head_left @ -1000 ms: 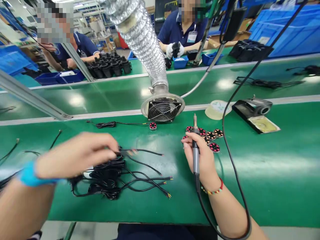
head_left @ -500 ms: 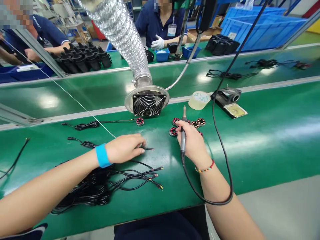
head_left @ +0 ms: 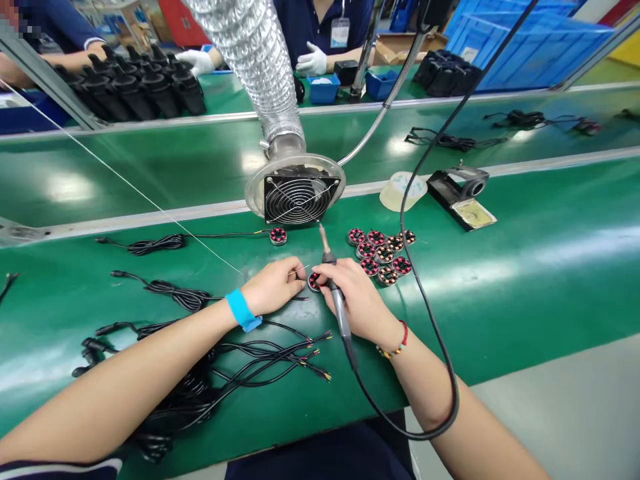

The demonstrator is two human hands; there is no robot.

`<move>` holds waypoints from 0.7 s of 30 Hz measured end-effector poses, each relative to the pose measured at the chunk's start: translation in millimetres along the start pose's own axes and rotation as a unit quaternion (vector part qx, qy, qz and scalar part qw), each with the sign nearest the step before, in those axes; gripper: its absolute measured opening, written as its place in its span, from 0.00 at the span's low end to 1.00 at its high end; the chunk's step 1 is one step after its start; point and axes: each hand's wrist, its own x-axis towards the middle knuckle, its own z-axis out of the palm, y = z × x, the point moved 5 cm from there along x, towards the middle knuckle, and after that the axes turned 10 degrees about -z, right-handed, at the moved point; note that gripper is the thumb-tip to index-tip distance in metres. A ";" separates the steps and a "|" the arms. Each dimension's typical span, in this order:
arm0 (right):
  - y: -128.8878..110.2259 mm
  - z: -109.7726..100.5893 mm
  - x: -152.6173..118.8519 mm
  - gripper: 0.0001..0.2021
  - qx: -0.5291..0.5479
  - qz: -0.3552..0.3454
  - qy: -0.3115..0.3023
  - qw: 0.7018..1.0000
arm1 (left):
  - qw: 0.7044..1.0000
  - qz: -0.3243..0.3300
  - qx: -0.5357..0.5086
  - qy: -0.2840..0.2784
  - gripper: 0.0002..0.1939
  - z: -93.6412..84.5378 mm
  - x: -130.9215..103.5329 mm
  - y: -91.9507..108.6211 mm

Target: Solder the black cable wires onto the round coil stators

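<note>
My right hand (head_left: pixel 356 297) grips a soldering iron (head_left: pixel 341 315), its tip pointing up and away, below the fan. The same fingers are at a small round motor coil (head_left: pixel 314 282) with red segments, partly covered by them. My left hand (head_left: pixel 275 285) is closed with a thin solder wire (head_left: pixel 300 269) pinched in its fingers, the end poking out towards the coil. Under that hand lies a black cable (head_left: pixel 215 298) with bare wire ends. More black cables (head_left: pixel 250 360) with stripped coloured ends are heaped nearer to me. Several round coils (head_left: pixel 369 249) sit grouped to the right.
A fume fan (head_left: pixel 301 200) on a silver duct hangs over the bench. Behind the coils are a tape roll (head_left: pixel 403 191) and an iron stand (head_left: pixel 463 193). The iron's cord loops across the right side. A co-worker's gloved hand (head_left: pixel 312 60) shows beyond the divider.
My right hand has moved left from the coil group with the iron, bringing one coil near my left hand. My left hand has shifted slightly right, and the solder end now shows.
</note>
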 end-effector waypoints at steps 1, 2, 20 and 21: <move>0.0 -1.1 -0.7 0.17 -0.005 0.006 0.011 1.000 | 1.000 0.004 -0.007 0.000 0.01 0.5 0.0 -0.4; 0.8 -1.7 -1.6 0.18 -0.012 0.017 0.017 1.000 | 1.000 0.012 -0.011 0.002 0.02 0.8 -0.1 -0.3; 6.8 10.8 -4.3 0.23 0.002 0.067 -0.023 0.998 | 0.988 0.063 -0.144 0.007 0.10 -2.8 7.3 -0.9; 7.1 9.7 -4.8 0.24 0.009 0.068 -0.016 0.998 | 0.984 0.051 -0.167 0.016 0.10 -5.2 7.8 -2.2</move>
